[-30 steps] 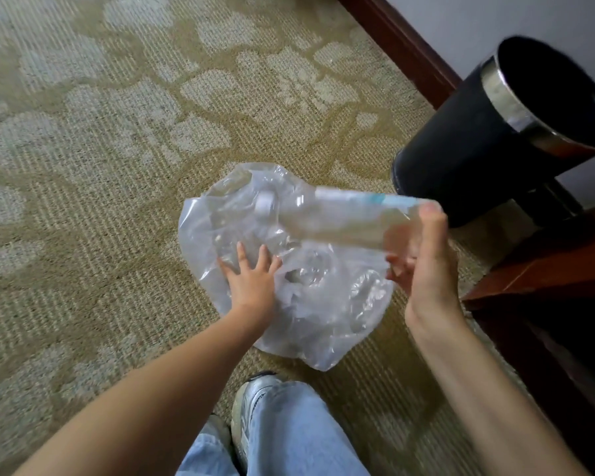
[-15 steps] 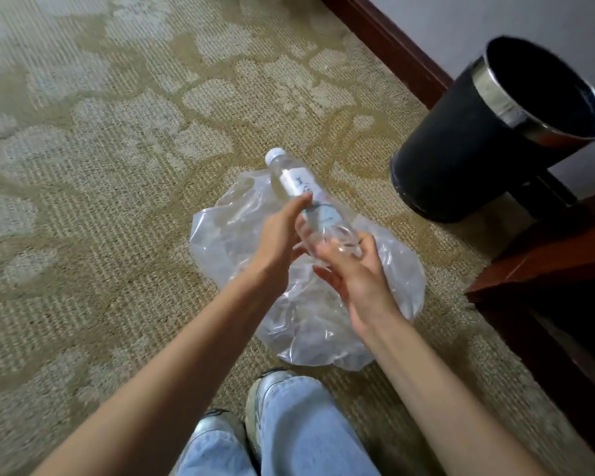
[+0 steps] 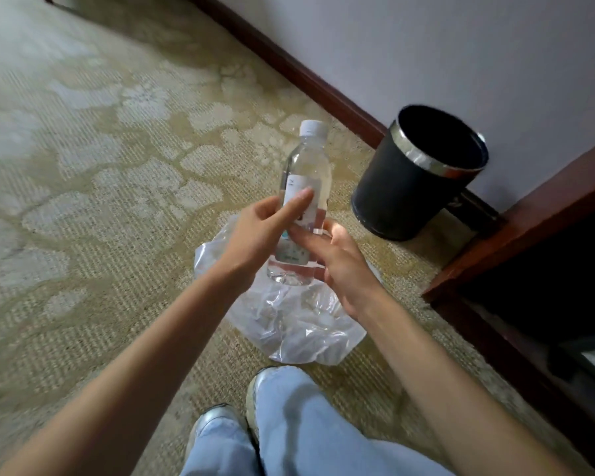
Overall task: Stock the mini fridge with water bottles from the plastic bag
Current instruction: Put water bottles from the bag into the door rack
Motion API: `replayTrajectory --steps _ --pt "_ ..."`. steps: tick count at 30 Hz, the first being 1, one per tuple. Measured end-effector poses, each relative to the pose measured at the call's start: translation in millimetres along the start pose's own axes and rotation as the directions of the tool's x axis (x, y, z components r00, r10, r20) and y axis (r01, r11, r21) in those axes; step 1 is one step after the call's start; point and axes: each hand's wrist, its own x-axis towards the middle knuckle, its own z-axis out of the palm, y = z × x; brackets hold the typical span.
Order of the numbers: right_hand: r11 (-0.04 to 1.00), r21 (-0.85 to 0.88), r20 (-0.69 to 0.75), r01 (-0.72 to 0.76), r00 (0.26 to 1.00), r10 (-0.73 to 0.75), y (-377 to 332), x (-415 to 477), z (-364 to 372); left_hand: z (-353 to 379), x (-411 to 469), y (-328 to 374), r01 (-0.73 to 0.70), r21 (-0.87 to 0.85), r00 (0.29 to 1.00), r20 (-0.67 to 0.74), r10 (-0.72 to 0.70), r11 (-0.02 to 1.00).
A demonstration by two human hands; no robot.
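One patterned beige woven carpet (image 3: 83,201) covers the floor, edged by a dark red-brown wooden baseboard (image 3: 306,77). One dark wooden cabinet frame (image 3: 529,214) stands at the right. One black cylindrical waste bin with a metal rim (image 3: 402,187) stands on the carpet beside that frame, near the wall; its interior is dark and its contents cannot be determined. One crumpled clear plastic bag (image 3: 299,324) lies on the carpet ahead of the person's shoes (image 3: 213,420); its contents cannot be made out. One clear plastic water bottle with a white cap (image 3: 306,163) is held upright in the air over the bag, cap uppermost.

The left hand (image 3: 255,235) holds the label zone from the left, index finger laid across the label. The right hand (image 3: 344,266) grips the lower body from the right with fingers and thumb.

Half a second earlier the bottle was tilted, cap toward the upper left, and sat lower; it is now upright and higher. One second earlier the left hand lay flat on the bag.
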Motion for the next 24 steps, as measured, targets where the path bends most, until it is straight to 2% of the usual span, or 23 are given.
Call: replayTrajectory --steps 3,6,12,15,20,22,24 --pt "0.995 -0.031 0.036 0.095 0.995 -0.094 -38.2 -24.6 7.6 4.6 -20.2 49.3 -0.027 0.061 0.998 0.062 0.023 0.998" --pt "0.985 0.049 0.053 0.163 0.985 -0.166 -77.2 -55.0 12.2 20.5 -43.9 98.5 -0.09 0.147 0.993 0.09 0.077 0.985" --pt "0.902 0.212 -0.058 0.375 0.927 -0.372 -143.0 -127.7 24.7 68.4 -113.8 179.5 -0.272 0.14 0.961 0.095 0.261 0.952" --pt "0.863 0.267 -0.156 0.428 0.903 -0.4 -163.4 -158.6 37.2 85.7 -152.0 205.8 -0.359 0.083 0.933 0.028 0.358 0.93" --pt "0.876 0.15 -0.268 0.458 0.872 -0.41 -190.9 -194.3 51.8 109.0 -194.4 225.6 -0.437 -0.016 0.89 -0.147 0.431 0.899" --pt "0.892 0.07 -0.268 0.447 0.869 -0.415 -193.1 -204.3 51.3 115.7 -204.2 221.9 -0.435 -0.062 0.885 -0.212 0.414 0.898" --pt "0.915 -0.019 -0.243 0.403 0.886 -0.395 -190.9 -211.4 46.4 115.8 -211.0 214.8 -0.368 -0.137 0.913 -0.242 0.33 0.92"
